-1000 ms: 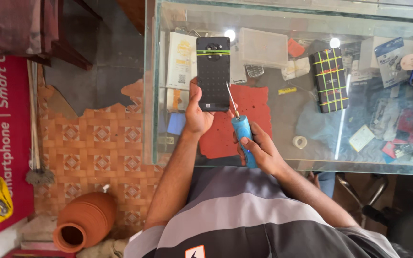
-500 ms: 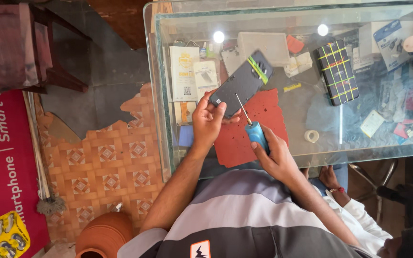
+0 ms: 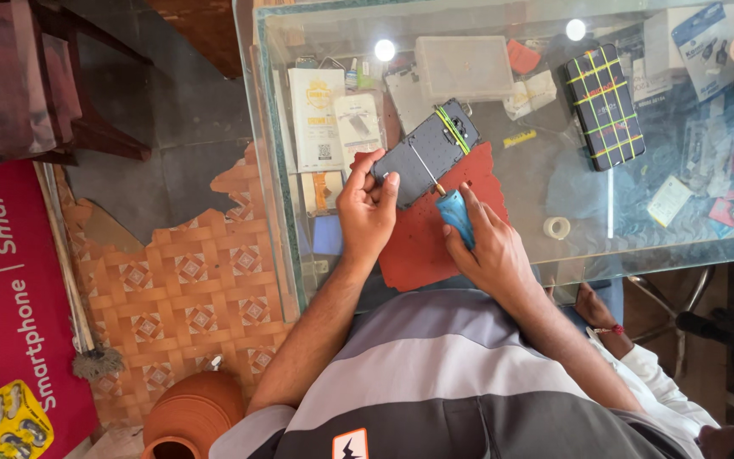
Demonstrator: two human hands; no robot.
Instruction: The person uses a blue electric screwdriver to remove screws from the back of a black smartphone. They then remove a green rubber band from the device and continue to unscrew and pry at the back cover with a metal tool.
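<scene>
My left hand [image 3: 367, 208] grips the near end of a dark grey opened smartphone [image 3: 426, 153], tilted over a red mat [image 3: 435, 225] on the glass counter [image 3: 554, 136]. A yellow-green band crosses the phone's far end. My right hand [image 3: 486, 246] holds a blue-handled screwdriver [image 3: 454, 211], its thin metal shaft lying across the phone's back.
A second dark phone with yellow bands [image 3: 603, 106] lies at the back right. A clear plastic box [image 3: 464, 68], white packets [image 3: 316, 115] and a tape roll [image 3: 556, 227] sit around. A clay pot [image 3: 193, 416] stands on the tiled floor. Another person's arm [image 3: 630, 361] is at lower right.
The phone has swung from upright to tilted and come lower, closer to the red mat. The screwdriver tip has moved onto the phone's back. My view has shifted left.
</scene>
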